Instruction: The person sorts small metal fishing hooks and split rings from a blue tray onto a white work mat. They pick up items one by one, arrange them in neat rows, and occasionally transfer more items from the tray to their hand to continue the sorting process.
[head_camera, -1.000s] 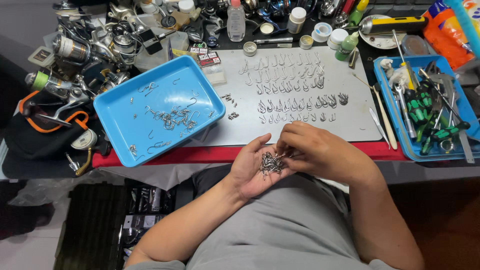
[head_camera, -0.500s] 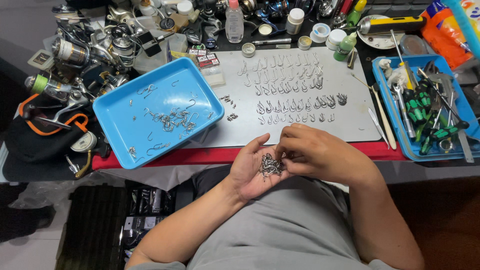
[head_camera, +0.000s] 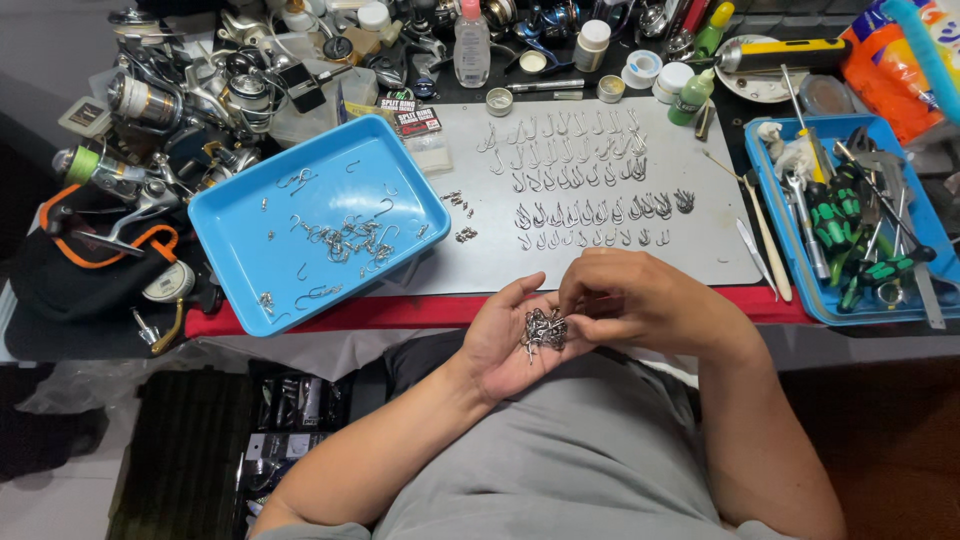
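My left hand (head_camera: 505, 345) is cupped palm-up over my lap and holds a small tangled pile of metal fishing hooks (head_camera: 543, 331). The fingertips of my right hand (head_camera: 640, 300) pinch into that pile from the right. Just beyond my hands lies a grey mat (head_camera: 720, 215) with several rows of sorted hooks (head_camera: 585, 185) laid out on it. To the left, a blue tray (head_camera: 250, 215) sits tilted on the desk edge with loose hooks and rings (head_camera: 350, 240) scattered in it.
Fishing reels (head_camera: 150, 100) and gear crowd the back left. Bottles and small jars (head_camera: 472, 45) line the back. A blue bin of green-handled tools (head_camera: 860, 235) stands at right. A red cloth edge (head_camera: 400, 310) runs along the desk front.
My hands stay in the same place over my lap; the right fingers keep working at the pile of hooks. Nothing on the mat or tray has moved.
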